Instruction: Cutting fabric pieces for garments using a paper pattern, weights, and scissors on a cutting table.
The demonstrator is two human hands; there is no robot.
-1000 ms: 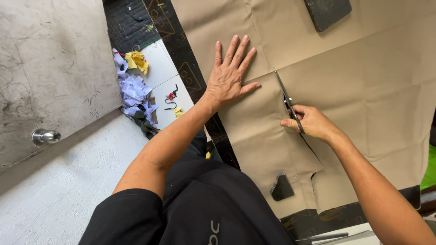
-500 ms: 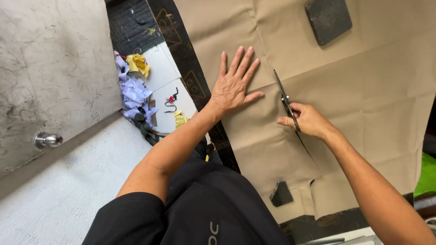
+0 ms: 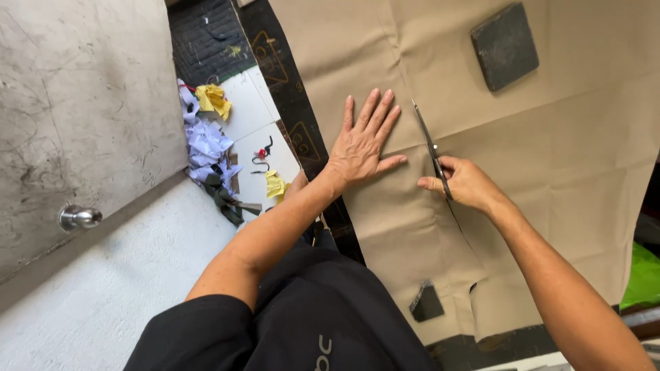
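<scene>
A large sheet of tan fabric [image 3: 550, 137] lies spread over a dark table. My left hand [image 3: 361, 141] rests flat on it, fingers spread, just left of the cut line. My right hand [image 3: 464, 182] grips a pair of scissors [image 3: 426, 141] whose blades point away from me into the cloth. A cut runs from the scissors back toward me, ending near the fabric's near edge [image 3: 474, 285].
A dark square weight [image 3: 505, 45] sits on the fabric at the far right, a smaller dark one [image 3: 426, 302] near the close edge. Scraps of purple, yellow and green cloth [image 3: 206, 148] lie on the floor at left. A door with a metal knob [image 3: 79, 216] stands left.
The scissors and my right hand have advanced a little farther along the cut, away from me. My left hand stays flat on the fabric beside them.
</scene>
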